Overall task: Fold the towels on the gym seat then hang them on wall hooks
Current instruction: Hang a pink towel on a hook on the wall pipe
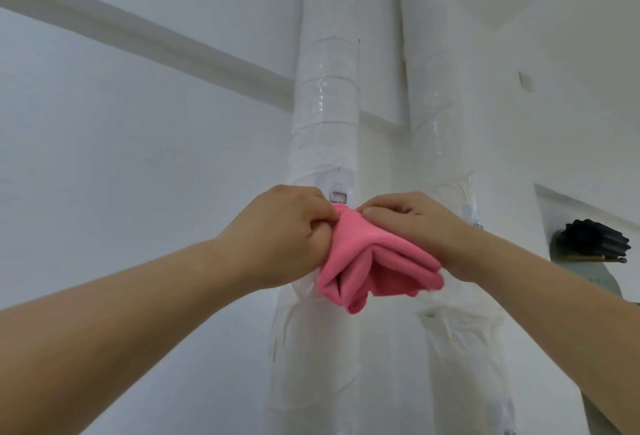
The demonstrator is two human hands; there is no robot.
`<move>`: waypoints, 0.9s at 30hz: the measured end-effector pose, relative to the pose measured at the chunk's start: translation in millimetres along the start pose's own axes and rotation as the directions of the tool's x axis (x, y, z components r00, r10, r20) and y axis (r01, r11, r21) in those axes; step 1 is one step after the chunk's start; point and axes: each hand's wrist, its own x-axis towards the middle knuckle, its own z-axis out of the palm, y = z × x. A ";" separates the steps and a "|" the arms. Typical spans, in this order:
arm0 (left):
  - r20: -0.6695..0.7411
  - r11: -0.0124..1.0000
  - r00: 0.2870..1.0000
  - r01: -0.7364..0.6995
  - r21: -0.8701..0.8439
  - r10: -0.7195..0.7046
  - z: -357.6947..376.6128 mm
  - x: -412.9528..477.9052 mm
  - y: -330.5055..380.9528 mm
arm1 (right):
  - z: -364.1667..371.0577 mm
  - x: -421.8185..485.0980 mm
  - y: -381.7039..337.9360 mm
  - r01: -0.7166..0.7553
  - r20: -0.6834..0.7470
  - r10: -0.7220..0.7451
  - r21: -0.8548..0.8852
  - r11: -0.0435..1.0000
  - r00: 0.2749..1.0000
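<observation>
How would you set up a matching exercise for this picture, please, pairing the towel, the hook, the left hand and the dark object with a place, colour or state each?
Things:
1. towel
2. hook
3. left hand
4. dark object

Descriptions:
A. on the taped white pipe, just above the towel
B. pink, folded
C. at the far right of the view
D. pinches the towel's upper left edge

Pairs: 1-B, 2-A, 3-D, 4-C
</observation>
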 end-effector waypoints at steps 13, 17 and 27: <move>0.115 0.975 0.980 0.177 -0.134 -0.162 20.0 -14.9 5.5 | 6.4 -11.2 5.8 -0.068 0.126 0.048 0.155 0.986 0.991; 0.117 0.930 0.966 0.254 -0.267 -0.230 25.3 -16.4 4.7 | 14.9 -7.7 5.4 -0.132 0.112 0.110 0.214 0.968 0.988; 0.128 0.919 0.952 0.302 -0.255 -0.277 15.9 -21.9 19.3 | 12.7 -14.6 -4.3 0.033 -0.112 -0.032 0.008 0.999 0.993</move>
